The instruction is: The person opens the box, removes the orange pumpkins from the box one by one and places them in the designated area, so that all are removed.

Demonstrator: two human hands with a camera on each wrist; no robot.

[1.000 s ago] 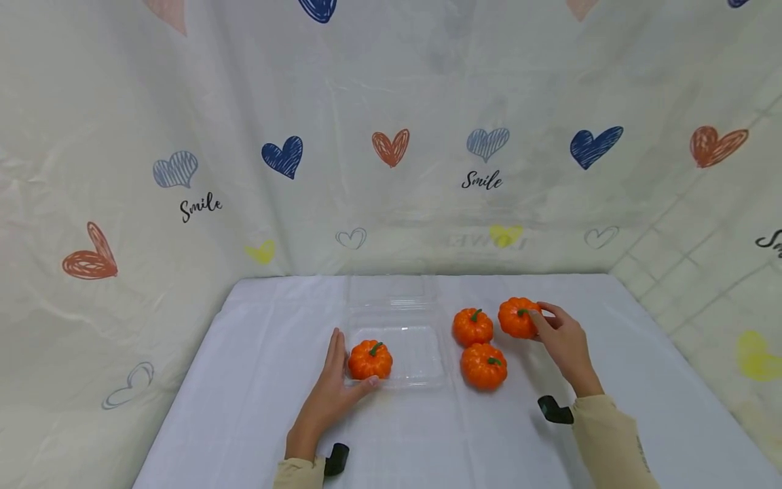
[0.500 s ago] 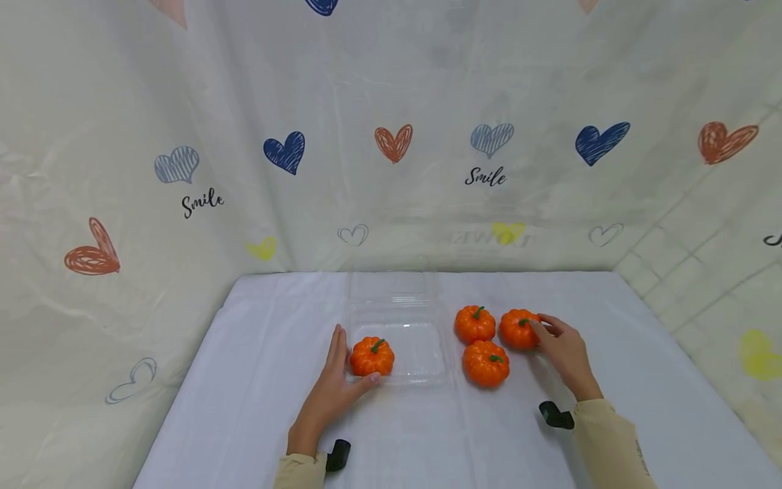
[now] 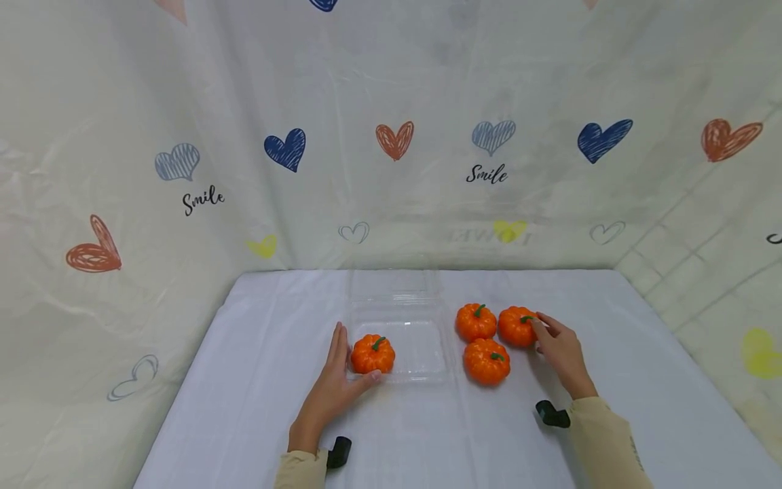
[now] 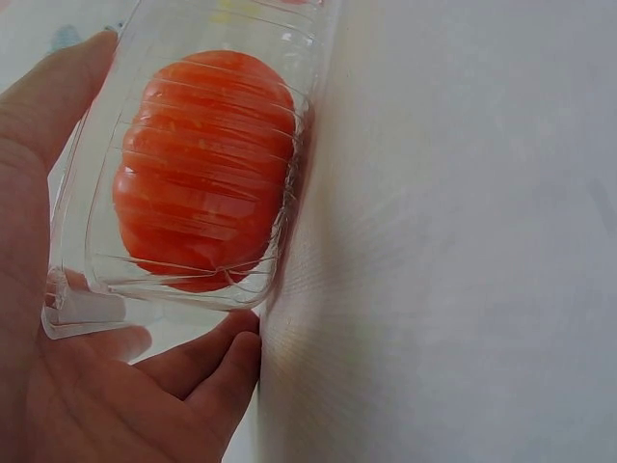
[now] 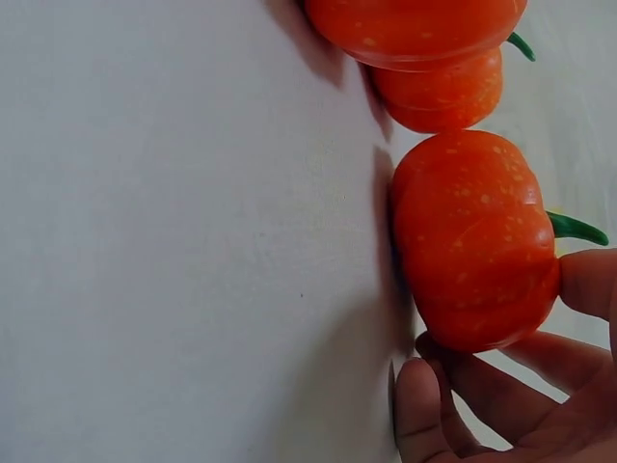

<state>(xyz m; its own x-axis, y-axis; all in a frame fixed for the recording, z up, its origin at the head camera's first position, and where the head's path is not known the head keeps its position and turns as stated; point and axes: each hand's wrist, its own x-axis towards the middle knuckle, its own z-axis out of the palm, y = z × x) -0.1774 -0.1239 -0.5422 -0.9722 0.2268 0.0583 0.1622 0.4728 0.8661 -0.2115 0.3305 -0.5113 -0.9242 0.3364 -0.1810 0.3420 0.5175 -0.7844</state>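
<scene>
Left hand point(image 3: 332, 388): grip wide, straight-fingered, against clear container point(image 3: 421, 348); one pumpkin point(image 3: 373, 357) inside. Right hand point(image 3: 563, 354): grip pinches rightmost pumpkin point(image 3: 516, 329), on worktop point(image 3: 244, 380) beside two others point(image 3: 487, 367). Probably setting-down; next calls for easing off without nudging either.

From the head view I look forward and down over the table point(image 3: 244, 380) to the backdrop point(image 3: 342, 68), far enough back for both left hand point(image 3: 332, 390) and right hand point(image 3: 563, 350). My left wrist view sits low and close against the box point(image 3: 418, 348), rolled sideways, table at its right. My right wrist view, equally low and near, has the table at its left and shares three pumpkins point(image 5: 472, 236) with the head view.
</scene>
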